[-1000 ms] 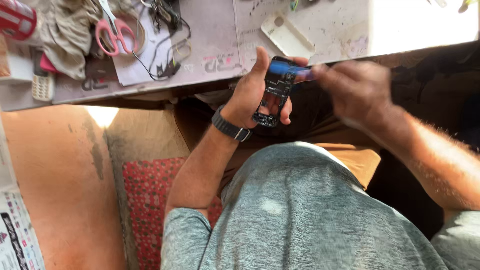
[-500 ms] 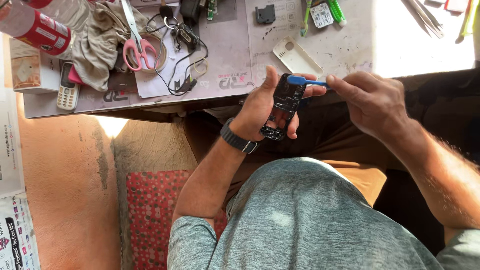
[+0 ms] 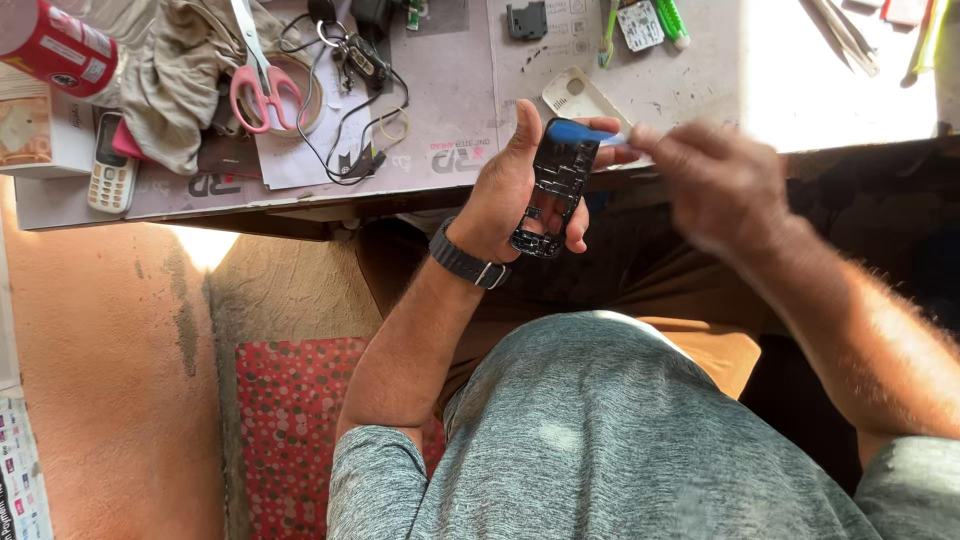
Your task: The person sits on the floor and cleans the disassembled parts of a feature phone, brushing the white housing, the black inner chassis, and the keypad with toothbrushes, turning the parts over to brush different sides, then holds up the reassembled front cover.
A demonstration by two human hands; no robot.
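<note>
Hands met just off the near edge of the desk [image 3: 440, 110], above the person's lap. The left hand [image 3: 515, 190] was wrapped around a black phone frame [image 3: 553, 190], thumb on one long side and fingers curled round the other, the frame held nearly upright with its long axis running from the lap up toward the desk, tilted slightly right. The right hand [image 3: 715, 185], blurred, was closed in a pinch on a blue tool [image 3: 585, 133] whose tip lay at the frame's upper end; so the frame sat directly left of the right hand, and the left hand already had it. On the desk well apart to the left lay pink-handled scissors [image 3: 262, 85], a crumpled cloth [image 3: 175, 70], a small white keypad phone [image 3: 110, 165], tangled black cables [image 3: 350, 110] and a red can [image 3: 55, 45].
</note>
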